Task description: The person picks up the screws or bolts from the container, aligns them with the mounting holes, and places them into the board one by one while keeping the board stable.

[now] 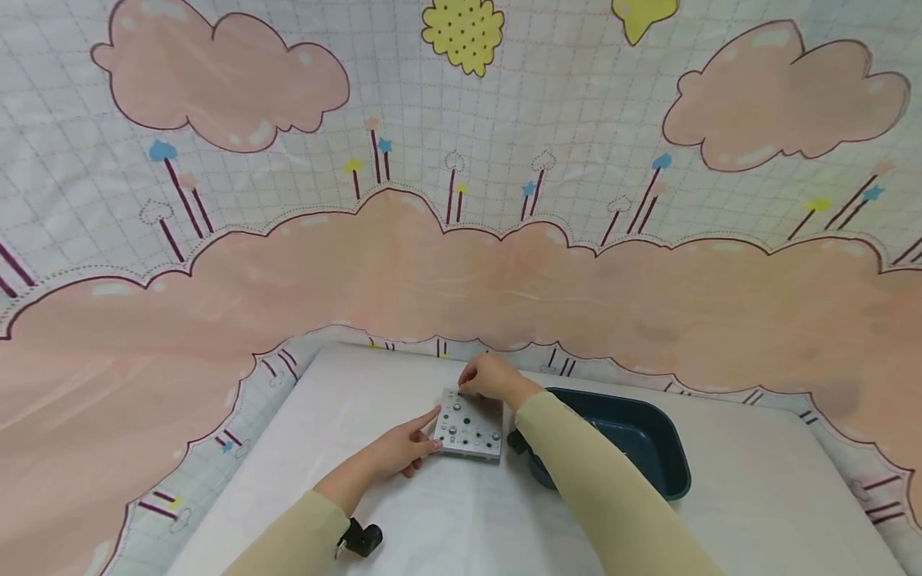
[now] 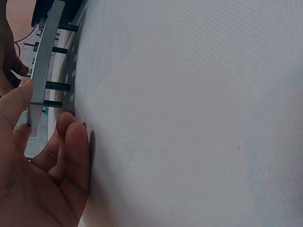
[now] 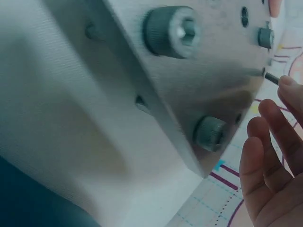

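Note:
A silvery metal plate (image 1: 490, 412) stands off the table on protruding bolt ends, with several socket-head screws (image 3: 211, 134) and dark holes in its face. Across its near left corner my left hand (image 1: 394, 450) holds it, thumb and index finger on the edges; the other fingers curl loosely beneath. Over the far left part of the plate, my right hand (image 1: 490, 376) pinches a thin dark screw-like rod (image 3: 271, 78) between thumb and index finger. The rod's tip is close to the plate's edge in the right wrist view; whether it sits in a hole I cannot tell.
A dark blue-green tray (image 1: 673, 448) stands right of the plate, partly behind my right forearm. Black wrist cameras (image 1: 362, 538) hang at both wrists. White cloth covers the table (image 1: 288, 432), and a patterned curtain (image 1: 504, 280) hangs behind it.

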